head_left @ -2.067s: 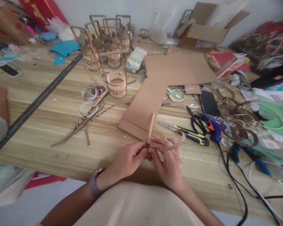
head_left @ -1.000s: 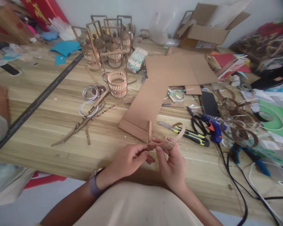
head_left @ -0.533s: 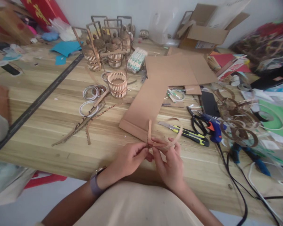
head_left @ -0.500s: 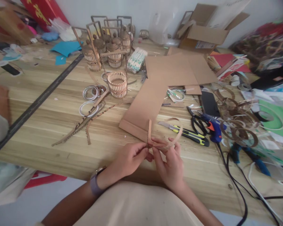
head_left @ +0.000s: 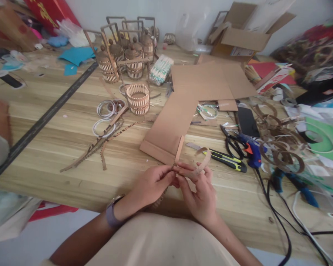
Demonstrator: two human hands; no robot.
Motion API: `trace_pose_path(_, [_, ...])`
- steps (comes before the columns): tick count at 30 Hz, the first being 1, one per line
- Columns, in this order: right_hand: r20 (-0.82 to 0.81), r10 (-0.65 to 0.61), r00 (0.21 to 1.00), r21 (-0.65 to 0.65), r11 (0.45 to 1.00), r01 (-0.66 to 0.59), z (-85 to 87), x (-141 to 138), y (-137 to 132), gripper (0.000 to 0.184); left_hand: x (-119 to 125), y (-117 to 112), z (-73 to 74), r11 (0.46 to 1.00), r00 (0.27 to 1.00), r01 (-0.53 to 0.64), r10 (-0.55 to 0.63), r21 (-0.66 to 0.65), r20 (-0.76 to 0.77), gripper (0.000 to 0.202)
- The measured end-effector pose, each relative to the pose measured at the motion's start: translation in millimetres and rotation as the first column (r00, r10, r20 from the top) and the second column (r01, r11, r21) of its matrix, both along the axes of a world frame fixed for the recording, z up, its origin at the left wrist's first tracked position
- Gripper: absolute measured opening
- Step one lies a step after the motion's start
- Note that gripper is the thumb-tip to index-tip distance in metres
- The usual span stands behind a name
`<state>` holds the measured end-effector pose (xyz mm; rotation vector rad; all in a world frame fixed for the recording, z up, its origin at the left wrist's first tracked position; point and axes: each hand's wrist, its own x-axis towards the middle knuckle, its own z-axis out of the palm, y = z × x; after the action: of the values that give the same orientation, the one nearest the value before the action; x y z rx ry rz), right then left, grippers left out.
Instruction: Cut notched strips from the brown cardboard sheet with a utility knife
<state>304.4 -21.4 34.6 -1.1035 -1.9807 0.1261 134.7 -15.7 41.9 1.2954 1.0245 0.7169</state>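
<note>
The corrugated strip (head_left: 179,148) is held over the wooden table (head_left: 58,147), by the near end of a flat cardboard sheet (head_left: 170,122); its long axis runs from between 12 and 1 o'clock, where the free end points, down to between 6 and 7. The left hand (head_left: 152,186) pinches its lower part between thumb and fingers, while the right hand (head_left: 198,194), fingers bent, grips a thin brown curl (head_left: 205,160) that rises toward 2 o'clock and bends back toward 10 (fingertips hide whether the two pieces join). From the strip, a utility knife (head_left: 227,159) lies near at 3 o'clock, a glue gun (head_left: 251,149) farther along. Between 10 and 11 an open basket (head_left: 138,107) stands upright, its slatted wall ringing a brown floor. Behind it, toward 11, lidded baskets (head_left: 134,64) cluster upright, their contents hidden. Between 11 and 12 lies a clear pack (head_left: 161,69) filled with white-and-green sticks. At 1 o'clock a cardboard box (head_left: 241,38) stands with flaps spread; whitish plastic (head_left: 266,16) rises in or behind it, I cannot tell which.
</note>
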Motion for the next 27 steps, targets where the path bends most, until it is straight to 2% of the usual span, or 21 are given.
trace_pose_path(5, [0.009, -0.012, 1.0, 0.025, 1.0, 0.012, -1.7, -0.6, 0.4, 0.019, 0.4, -1.5, 4.0, 0.998, 0.998, -0.005, 0.008, 0.06, -0.058, 0.033])
trace_pose_path(14, [-0.118, -0.106, 0.987, -0.118, 0.989, 0.092, -0.7, 2.4, -2.4, 0.013, -2.9, -5.1, 3.3, 0.998, 0.998, 0.055, -0.055, -0.014, -0.008, 0.035])
trace_pose_path(20, [-0.08, -0.012, 0.997, -0.057, 0.998, 0.007, -0.6, 1.4, -1.2, 0.015, -1.2, -2.1, 0.9, 1.0, 1.0, 0.016, -0.016, 0.015, 0.0, 0.036])
trace_pose_path(27, [0.019, 0.001, 1.0, 0.024, 1.0, -0.001, -1.6, -0.3, 0.8, 0.016, 0.6, -0.9, 5.2, 0.995, 0.99, 0.01, 0.004, 0.095, -0.139, 0.033])
